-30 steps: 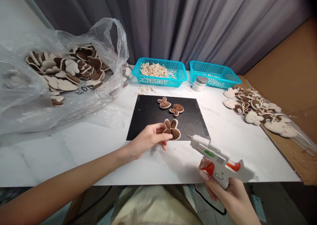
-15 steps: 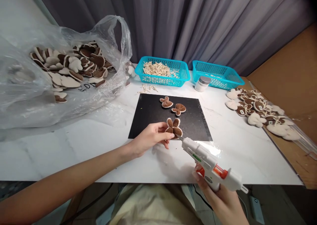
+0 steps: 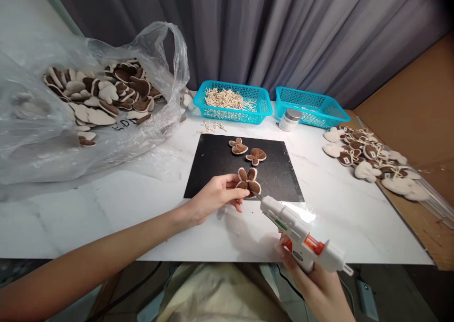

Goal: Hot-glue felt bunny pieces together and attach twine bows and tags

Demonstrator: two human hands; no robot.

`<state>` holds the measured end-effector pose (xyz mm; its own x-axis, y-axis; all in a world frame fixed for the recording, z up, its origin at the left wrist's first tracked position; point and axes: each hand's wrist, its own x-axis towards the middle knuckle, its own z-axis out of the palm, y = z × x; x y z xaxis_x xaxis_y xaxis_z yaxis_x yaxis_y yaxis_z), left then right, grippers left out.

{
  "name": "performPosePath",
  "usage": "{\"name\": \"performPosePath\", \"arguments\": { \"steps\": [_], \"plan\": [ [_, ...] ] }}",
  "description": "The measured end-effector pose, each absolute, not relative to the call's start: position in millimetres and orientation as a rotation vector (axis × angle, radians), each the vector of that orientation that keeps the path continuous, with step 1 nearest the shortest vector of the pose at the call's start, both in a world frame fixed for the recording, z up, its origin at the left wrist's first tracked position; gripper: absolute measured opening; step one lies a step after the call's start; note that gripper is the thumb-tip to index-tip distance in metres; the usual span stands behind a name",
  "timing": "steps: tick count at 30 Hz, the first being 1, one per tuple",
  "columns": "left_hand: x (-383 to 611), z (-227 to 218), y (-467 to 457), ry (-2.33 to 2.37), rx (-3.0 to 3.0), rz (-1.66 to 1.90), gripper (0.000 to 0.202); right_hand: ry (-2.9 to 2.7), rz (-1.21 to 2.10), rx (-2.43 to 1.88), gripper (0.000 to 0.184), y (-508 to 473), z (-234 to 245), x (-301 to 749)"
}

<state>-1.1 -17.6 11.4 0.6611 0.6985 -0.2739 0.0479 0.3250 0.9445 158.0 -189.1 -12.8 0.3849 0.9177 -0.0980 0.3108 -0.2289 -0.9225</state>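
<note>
Between the thumb and fingers of my left hand is a brown fabric bunny-shaped piece with a pale fuzzy edge and two ears pointing away from me. My right hand is wrapped around the handle of a white glue gun with an orange trigger. The gun's metal nozzle points left and reaches the lower right of the held piece; whether it touches is too small to tell. Farther back on a black mat lie two similar brown pieces, one on the left and one on the right.
A clear plastic bag full of brown and cream pieces stands at left. One blue basket holds many small cream bows; another blue basket sits behind a grey-lidded jar. Finished-looking bow-tied pieces are piled at right beside cardboard.
The held piece has tilted very slightly, and the glue gun has shifted a touch to the left. Both hands keep their grips.
</note>
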Motion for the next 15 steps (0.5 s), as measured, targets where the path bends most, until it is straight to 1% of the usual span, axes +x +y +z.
{"name": "performPosePath", "arguments": {
  "steps": [7,15],
  "plan": [
    [-2.0,10.6,-17.2,0.754,1.174,0.478,0.024,-1.081,0.859,-1.745,0.026,-188.4,-11.8,157.6],
    [-0.7,11.4,-16.6,0.767,1.16,0.475,0.026,-1.075,0.808,-1.732,0.029,-189.6,-14.6,157.7]
  ]
}}
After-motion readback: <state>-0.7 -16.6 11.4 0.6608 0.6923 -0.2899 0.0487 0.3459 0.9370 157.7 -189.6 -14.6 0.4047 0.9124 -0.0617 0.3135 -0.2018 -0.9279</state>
